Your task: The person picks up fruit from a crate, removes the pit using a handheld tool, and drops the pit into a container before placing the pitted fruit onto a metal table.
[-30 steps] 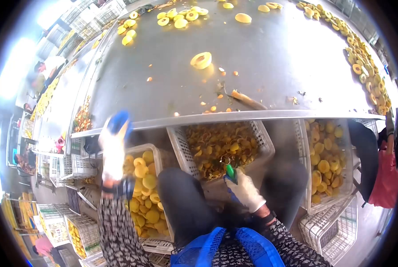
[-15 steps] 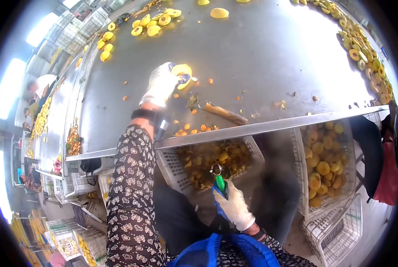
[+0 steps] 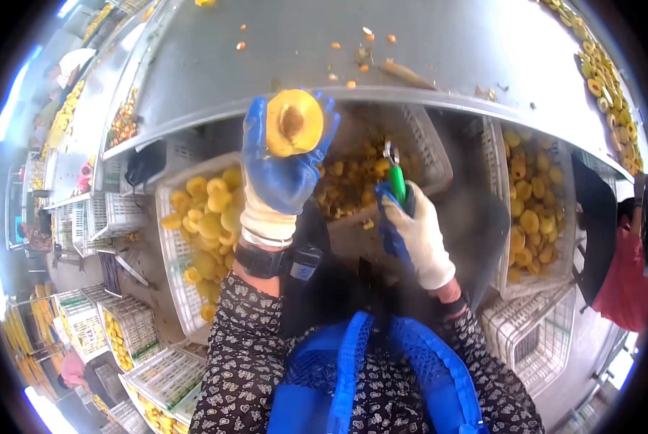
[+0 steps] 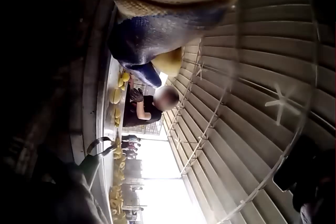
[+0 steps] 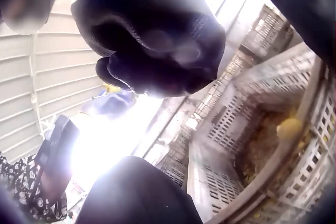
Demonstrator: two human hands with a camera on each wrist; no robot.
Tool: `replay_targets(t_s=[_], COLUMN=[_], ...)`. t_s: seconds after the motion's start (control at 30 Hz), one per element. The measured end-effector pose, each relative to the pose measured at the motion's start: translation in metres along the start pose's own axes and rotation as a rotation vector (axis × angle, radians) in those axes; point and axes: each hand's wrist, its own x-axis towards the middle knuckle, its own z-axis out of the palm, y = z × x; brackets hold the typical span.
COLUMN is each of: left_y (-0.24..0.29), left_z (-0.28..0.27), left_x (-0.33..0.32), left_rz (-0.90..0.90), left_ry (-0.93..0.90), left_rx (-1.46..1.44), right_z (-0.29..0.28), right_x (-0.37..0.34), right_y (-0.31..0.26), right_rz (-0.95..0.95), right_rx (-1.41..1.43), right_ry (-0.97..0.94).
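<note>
In the head view my gloved left hand (image 3: 284, 181) holds a yellow peach half (image 3: 308, 119), cut face up with a brown middle, just in front of the table edge. Blue-coated fingers and thumb curve round its sides. The left wrist view shows part of that peach half (image 4: 169, 62) past the glove. My gloved right hand (image 3: 421, 235) grips the green handle of a pitting tool (image 3: 396, 181), its metal loop pointing up, apart from the fruit. In the right wrist view the dark glove (image 5: 157, 40) hides the tool.
Ahead lies a metal table (image 3: 302, 50) with small scraps and a stick-like piece (image 3: 403, 72). Below its edge stand a crate of peelings (image 3: 432, 145), a left crate (image 3: 168, 246) and a right crate (image 3: 499, 217) of peach halves. Another person (image 3: 620, 282) sits at the right.
My left hand reached onto the table, took hold of a peach half and brought it back toward me. The right hand keeps its grip on the tool, which has risen a little.
</note>
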Motion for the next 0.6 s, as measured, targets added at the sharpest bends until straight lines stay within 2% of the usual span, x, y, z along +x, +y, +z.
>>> replay_targets(t_s=[0.03, 0.07, 0.1, 0.17, 0.23, 0.27, 0.3, 0.4, 0.47, 0.5, 0.53, 0.6], left_y=[-0.004, -0.011, -0.019, -0.021, -0.029, -0.032, -0.035, -0.034, -0.014, -0.003, -0.008, -0.008], left_z=[-0.006, -0.019, -0.037, -0.031, -0.026, -0.026, -0.025, -0.047, -0.045, -0.042, -0.057, -0.050], left_x=[-0.010, -0.016, -0.020, -0.039, -0.058, -0.062, -0.067, -0.067, -0.072, -0.075, -0.076, -0.075], left_rz=[-0.004, 0.078, 0.158, 0.062, 0.132, 0.133, 0.133, 0.432, 0.160, 0.026, 0.386, 0.297], left_ry=[0.003, 0.005, 0.002, -0.069, -0.126, -0.100, -0.073, -0.303, -0.268, -0.247, -0.440, -0.372], left_rx=[-0.002, 0.159, 0.321, 0.268, 0.444, 0.466, 0.487, 0.755, 0.776, 0.789, 1.423, 1.343], right_z=[0.003, 0.007, 0.010, 0.027, 0.038, 0.043, 0.051, 0.029, 0.017, 0.018, 0.018, 0.020], right_x=[-0.005, -0.012, -0.018, -0.025, -0.027, -0.028, -0.025, -0.025, -0.014, -0.010, -0.006, 0.006], right_y=[-0.010, -0.026, -0.036, -0.047, -0.045, -0.044, -0.035, -0.050, -0.049, -0.046, -0.043, -0.032], right_rz=[0.042, 0.083, 0.163, 0.176, 0.210, 0.242, 0.184, 0.140, -0.101, -0.188, -0.279, -0.286], right_rx=[0.032, 0.064, 0.230, 0.343, 0.491, 0.598, 0.571, 0.402, -0.155, -0.295, -0.436, -0.392], right_ry=[-0.022, -0.044, -0.116, -0.152, -0.210, -0.245, -0.145, -0.200, -0.231, -0.221, -0.206, -0.206])
